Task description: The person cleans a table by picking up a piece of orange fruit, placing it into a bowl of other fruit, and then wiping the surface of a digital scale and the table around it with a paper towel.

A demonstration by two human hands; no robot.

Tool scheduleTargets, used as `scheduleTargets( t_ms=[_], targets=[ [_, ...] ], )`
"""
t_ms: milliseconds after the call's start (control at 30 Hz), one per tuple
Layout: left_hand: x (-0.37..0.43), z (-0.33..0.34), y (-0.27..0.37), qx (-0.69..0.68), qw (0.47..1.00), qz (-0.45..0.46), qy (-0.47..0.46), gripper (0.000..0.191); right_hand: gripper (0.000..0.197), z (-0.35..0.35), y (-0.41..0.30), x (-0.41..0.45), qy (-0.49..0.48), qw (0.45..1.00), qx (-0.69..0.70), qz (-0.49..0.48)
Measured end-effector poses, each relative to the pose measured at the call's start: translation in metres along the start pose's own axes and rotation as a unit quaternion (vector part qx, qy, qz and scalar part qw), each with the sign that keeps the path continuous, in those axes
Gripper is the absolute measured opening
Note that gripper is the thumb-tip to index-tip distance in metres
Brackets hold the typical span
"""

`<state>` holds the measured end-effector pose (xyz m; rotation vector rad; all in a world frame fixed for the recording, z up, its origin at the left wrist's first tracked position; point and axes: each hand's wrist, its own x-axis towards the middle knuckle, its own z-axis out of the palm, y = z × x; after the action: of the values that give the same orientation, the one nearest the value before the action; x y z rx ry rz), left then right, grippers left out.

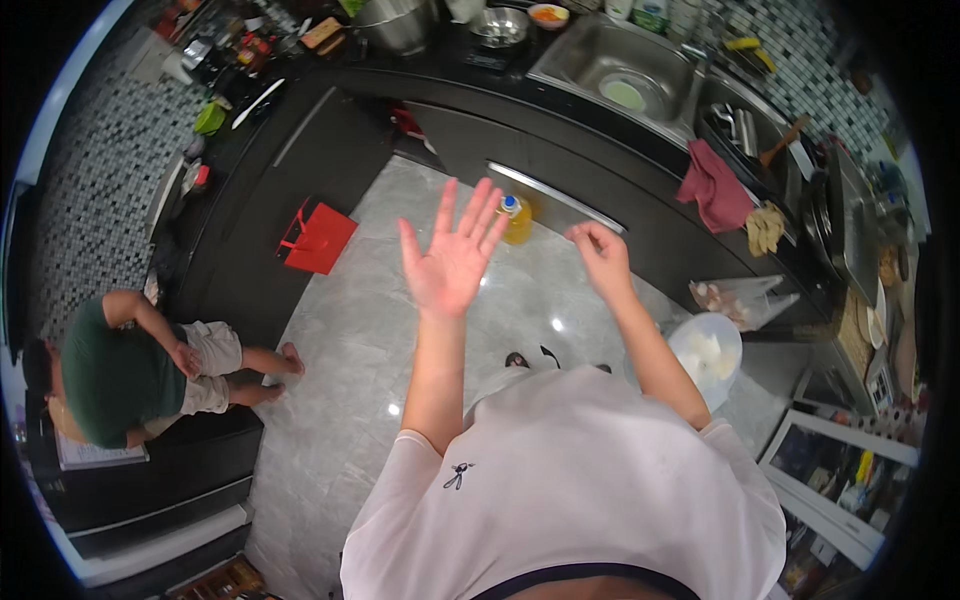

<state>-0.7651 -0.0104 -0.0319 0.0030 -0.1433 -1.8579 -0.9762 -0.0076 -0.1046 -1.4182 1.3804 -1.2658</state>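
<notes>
My left hand [448,262] is raised in front of me, palm facing up and fingers spread, with nothing in it. Just past its fingertips, a bottle of yellow oil [516,223] with a blue cap stands on the floor by the cabinet front. To its right, my right hand [604,259] is held in the air with its fingers curled in. I see no object in that hand, though the inside of the fingers is partly hidden. Neither hand touches the counter or cabinets.
A red paper bag [322,238] is by the left cabinets, near a person [124,367] in a green shirt. Ahead are a steel sink [585,56] and a large metal bowl [394,26]. A pink cloth [712,187] hangs at right, above a plastic bag [750,304] and a whitish bin [731,341].
</notes>
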Motion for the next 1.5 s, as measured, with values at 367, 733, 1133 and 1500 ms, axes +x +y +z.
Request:
scheduleTargets(
  t_ms=[367, 733, 1133, 1500],
  targets=[
    [-0.031, -0.047, 0.015, 0.132, 0.977, -0.038, 0.164, 0.058, 0.059, 0.103, 0.089, 0.050, -0.331, 0.940, 0.063, 0.054],
    [-0.046, -0.123, -0.047, 0.792, 0.387, 0.141, 0.451, 0.046, 0.054, 0.090, 0.013, 0.106, -0.603, 0.637, 0.306, 0.371],
    [-0.328, -0.219, -0.315, 0.249, 0.179, 0.088, 0.948, 0.046, 0.045, 0.062, 0.105, 0.213, -0.409, 0.872, 0.005, 0.269],
    [-0.287, -0.267, -0.562, -0.097, 0.144, 0.190, 0.966, 0.035, 0.042, 0.233, 0.155, -0.123, -0.804, 0.431, -0.390, -0.124]
  ],
)
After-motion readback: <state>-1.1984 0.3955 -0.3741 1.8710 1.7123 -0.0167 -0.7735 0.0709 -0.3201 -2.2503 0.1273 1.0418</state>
